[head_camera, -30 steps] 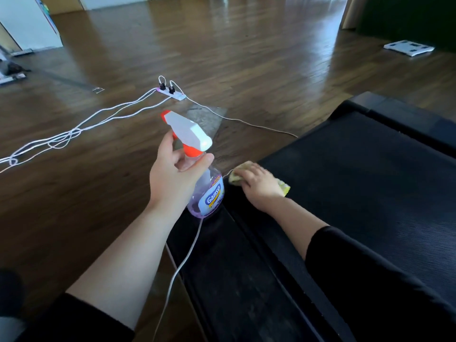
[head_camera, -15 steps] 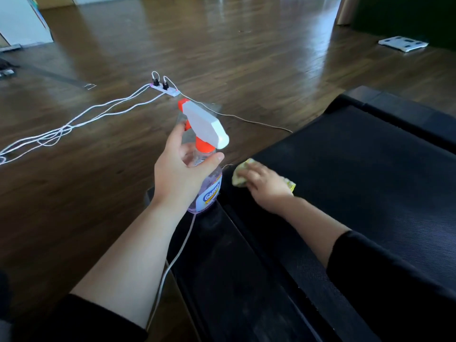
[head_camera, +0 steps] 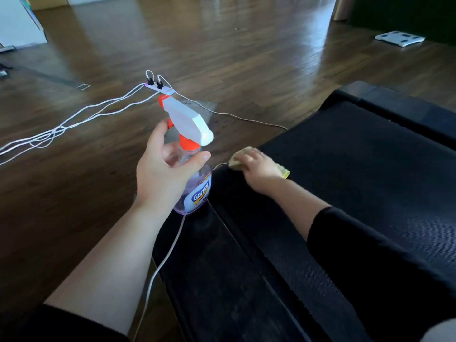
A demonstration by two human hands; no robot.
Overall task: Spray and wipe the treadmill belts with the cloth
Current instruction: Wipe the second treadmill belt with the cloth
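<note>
Head view: left hand [head_camera: 162, 178], clamped round the spray bottle [head_camera: 197, 193], has tipped it upright beside the treadmill belt [head_camera: 357, 181]; right hand [head_camera: 259, 166], fingers flat, has slid the cloth [head_camera: 283, 172] along the belt's left edge. Wiping appears under way, spraying paused.

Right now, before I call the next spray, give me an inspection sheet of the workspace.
Surface: black treadmill belt, no wet patch discernible; second dark deck beside it.
Job's things: spray bottle held roughly upright above that deck's far end; yellow cloth at the belt's left edge.
Clutter: nothing seen.
Hands: left hand grips the spray bottle's neck; right hand presses the cloth.
Cables: white cord runs beside the deck; more cords lead to a power strip.
Surroundings: wooden floor; white scale far right.
</note>
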